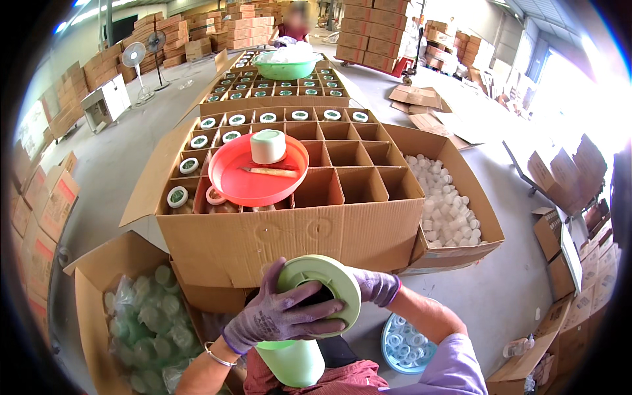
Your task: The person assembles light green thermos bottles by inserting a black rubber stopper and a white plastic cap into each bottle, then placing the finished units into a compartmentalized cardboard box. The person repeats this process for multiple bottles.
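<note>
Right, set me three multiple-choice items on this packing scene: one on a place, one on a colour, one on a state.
1. Where does the round red plastic basin sit?
A. On the concrete floor
B. On top of the divided cardboard box
C. In the person's lap

2. What colour are the knitted gloves on the left hand and right hand?
A. Purple
B. Yellow
C. Black

3. How is the pale green plastic jar held?
A. Lying loose in the basin
B. In one hand only
C. Between both hands

Answers:
1. B, the basin rests across the box's dividers.
2. A, both gloves show purple.
3. C, the left hand grips the front and the right hand the far side.
</note>
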A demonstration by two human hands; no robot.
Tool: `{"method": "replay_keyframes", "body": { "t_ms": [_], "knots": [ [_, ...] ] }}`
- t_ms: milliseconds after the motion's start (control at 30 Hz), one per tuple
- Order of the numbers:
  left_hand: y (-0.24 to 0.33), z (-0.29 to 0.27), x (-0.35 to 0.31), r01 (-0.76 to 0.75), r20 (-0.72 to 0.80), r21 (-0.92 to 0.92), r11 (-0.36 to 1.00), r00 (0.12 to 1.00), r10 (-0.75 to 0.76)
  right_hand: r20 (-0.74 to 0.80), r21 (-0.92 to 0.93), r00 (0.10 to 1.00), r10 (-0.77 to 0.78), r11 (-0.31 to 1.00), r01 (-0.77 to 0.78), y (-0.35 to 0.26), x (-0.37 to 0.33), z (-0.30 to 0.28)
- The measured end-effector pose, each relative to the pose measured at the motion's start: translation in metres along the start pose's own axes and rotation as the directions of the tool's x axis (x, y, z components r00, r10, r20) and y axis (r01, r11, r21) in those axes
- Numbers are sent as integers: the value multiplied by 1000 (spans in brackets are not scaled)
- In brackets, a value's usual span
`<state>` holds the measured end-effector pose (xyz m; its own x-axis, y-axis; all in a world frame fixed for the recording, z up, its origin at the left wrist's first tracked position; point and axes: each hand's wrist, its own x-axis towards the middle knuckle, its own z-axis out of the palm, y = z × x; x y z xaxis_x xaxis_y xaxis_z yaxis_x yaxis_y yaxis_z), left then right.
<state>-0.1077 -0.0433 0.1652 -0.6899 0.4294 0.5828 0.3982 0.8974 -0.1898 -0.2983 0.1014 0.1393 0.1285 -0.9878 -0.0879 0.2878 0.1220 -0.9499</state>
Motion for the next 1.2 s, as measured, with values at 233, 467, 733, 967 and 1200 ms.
{"method": "replay_keyframes", "body": {
  "t_ms": [233,467,733,967,1200],
  "knots": [
    [10,23,-4,324,-193,-662,676,797,-572,25,-798,794,-608,467,382,-21,15,18],
    [16,6,7,-36,557,-776,-630,430,-710,315,-941,767,-558,-290,175,-38,24,23],
    [21,1,24,486,-150,-617,619,700,-699,-59,-984,638,-768,153,93,-13,34,41],
    [-2,-5,7,-47,90,-177,983,994,64,-150,-171,982,-118,981,91,10,-13,6],
    [7,5,-2,439,87,-357,825,894,-439,-268,-961,604,-751,162,-225,-114,-13,-38]
  ]
}}
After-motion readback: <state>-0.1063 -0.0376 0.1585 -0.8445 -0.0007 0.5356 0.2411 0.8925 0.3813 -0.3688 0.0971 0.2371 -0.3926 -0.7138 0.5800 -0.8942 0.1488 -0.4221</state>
